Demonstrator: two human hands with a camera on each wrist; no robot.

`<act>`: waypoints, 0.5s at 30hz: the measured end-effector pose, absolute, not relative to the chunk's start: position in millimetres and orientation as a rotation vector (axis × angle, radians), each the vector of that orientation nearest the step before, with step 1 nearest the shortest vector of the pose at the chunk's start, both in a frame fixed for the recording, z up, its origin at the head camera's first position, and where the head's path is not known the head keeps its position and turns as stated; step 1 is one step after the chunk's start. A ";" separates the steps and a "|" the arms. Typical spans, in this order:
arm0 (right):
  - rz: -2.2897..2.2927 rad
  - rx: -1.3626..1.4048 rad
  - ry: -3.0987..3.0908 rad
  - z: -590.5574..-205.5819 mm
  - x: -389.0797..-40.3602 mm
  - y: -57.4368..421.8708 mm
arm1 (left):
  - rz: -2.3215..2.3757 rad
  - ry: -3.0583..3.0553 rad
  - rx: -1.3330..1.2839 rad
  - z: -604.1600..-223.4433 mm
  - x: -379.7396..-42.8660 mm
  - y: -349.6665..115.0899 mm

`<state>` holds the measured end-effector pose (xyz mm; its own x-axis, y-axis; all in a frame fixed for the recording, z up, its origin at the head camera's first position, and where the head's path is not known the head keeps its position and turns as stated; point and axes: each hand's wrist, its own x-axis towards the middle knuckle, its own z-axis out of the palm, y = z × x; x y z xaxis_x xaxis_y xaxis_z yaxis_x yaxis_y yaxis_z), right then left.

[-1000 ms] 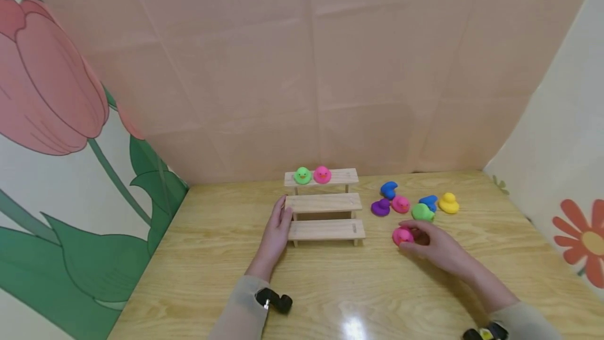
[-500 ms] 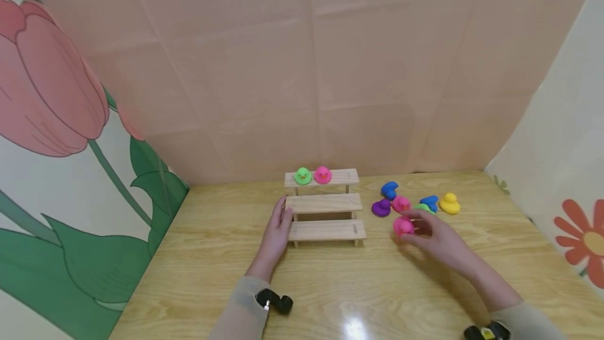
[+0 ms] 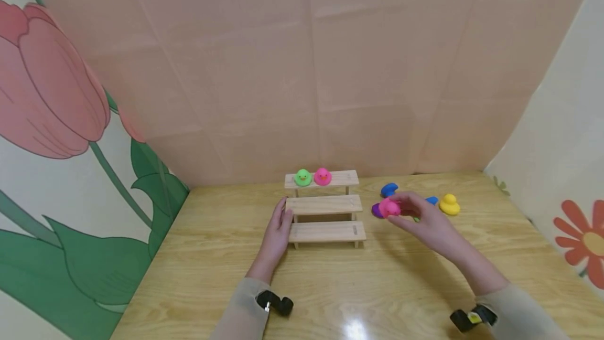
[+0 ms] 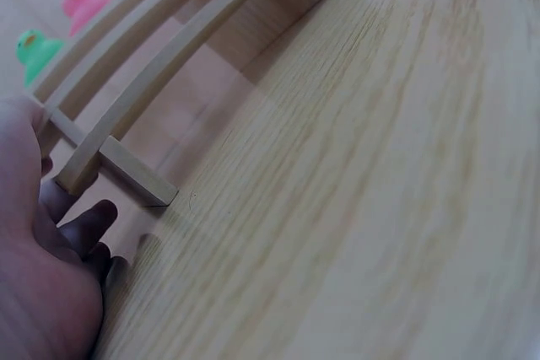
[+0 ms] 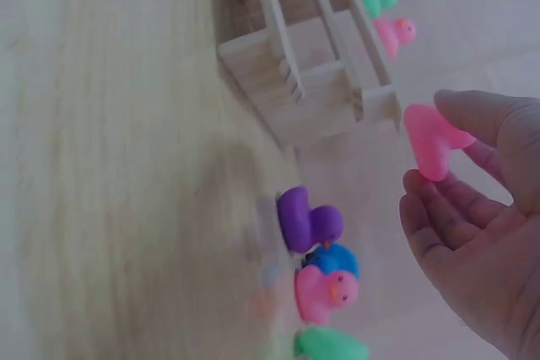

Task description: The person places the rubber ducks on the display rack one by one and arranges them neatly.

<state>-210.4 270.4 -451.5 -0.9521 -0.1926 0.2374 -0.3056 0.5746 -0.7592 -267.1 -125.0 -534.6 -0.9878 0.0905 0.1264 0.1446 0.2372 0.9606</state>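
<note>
Between the thumb and fingers of my right hand (image 3: 431, 224), a pink rubber duck (image 5: 432, 141) is pinched, lifted above the table. A three-tier wooden stand (image 3: 325, 232) stands in the middle of the table. My left hand (image 3: 276, 230) grips its left end, and in the left wrist view the fingers curl by its side frame. On the top tier sit a green rubber duck (image 3: 303, 177) and another pink duck (image 3: 323, 176), side by side at the left. The middle and bottom tiers carry nothing.
Right of the stand lie a purple duck (image 5: 308, 221), a blue duck (image 3: 389, 189), a pink duck (image 5: 325, 292) and a green duck (image 5: 331, 344). A second blue duck (image 3: 431, 200) is partly hidden by my right hand. The yellow duck (image 3: 450, 204) is farthest right.
My right hand has raised the pink duck off the table and carried it up and left toward the stand, now overlapping the purple duck in the head view. The left hand stays put.
</note>
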 end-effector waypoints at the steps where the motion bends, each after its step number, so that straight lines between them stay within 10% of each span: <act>1: 1.331 0.435 -2.667 -449.9 -211.8 268.7 | -1.898 -2.436 -0.232 -535.0 -267.2 -125.1; 15: 1.442 0.390 -2.640 -427.7 -240.3 244.0 | -1.929 -2.420 -0.244 -536.3 -266.8 -125.9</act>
